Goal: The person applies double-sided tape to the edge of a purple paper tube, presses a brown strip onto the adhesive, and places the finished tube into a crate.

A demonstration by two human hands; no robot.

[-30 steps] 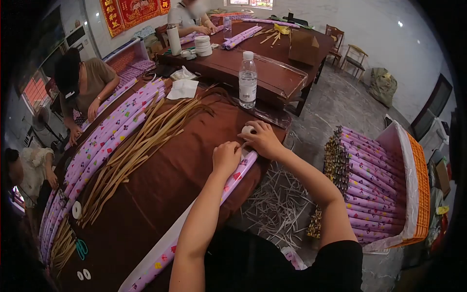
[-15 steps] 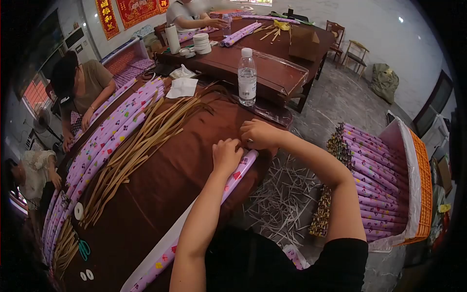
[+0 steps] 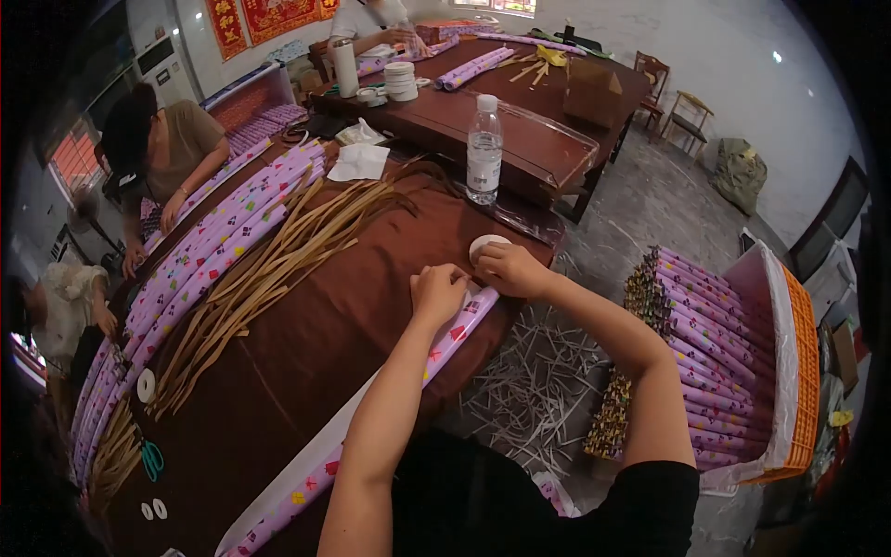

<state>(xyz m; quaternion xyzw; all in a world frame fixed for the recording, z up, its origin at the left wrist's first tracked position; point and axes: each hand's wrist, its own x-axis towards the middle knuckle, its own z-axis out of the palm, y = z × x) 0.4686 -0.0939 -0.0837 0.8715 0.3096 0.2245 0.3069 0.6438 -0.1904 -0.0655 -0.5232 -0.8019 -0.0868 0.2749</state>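
A long purple patterned roll point(image 3: 461, 325) with a white inner side lies along the table's near edge. My left hand point(image 3: 438, 295) has its fingers pressed together at the roll's upper end. Beside it my right hand point(image 3: 509, 269) is closed on a white tape roll point(image 3: 487, 245), close to the same end. The fingertips of both hands almost meet. A clear water bottle point(image 3: 484, 153) stands upright beyond them. Brown strips point(image 3: 269, 251) lie left of my hands, next to a row of purple rolls point(image 3: 200, 241).
An orange crate point(image 3: 800, 371) full of purple rolls stands at the right. Paper shreds point(image 3: 534, 395) cover the floor. Green scissors point(image 3: 151, 459) and a white tape ring point(image 3: 146, 385) lie at the left. Co-workers sit left and at the back table point(image 3: 445, 113).
My right hand has turned and lowered a little, and the white tape roll now shows in it. The whole view has shifted slightly.
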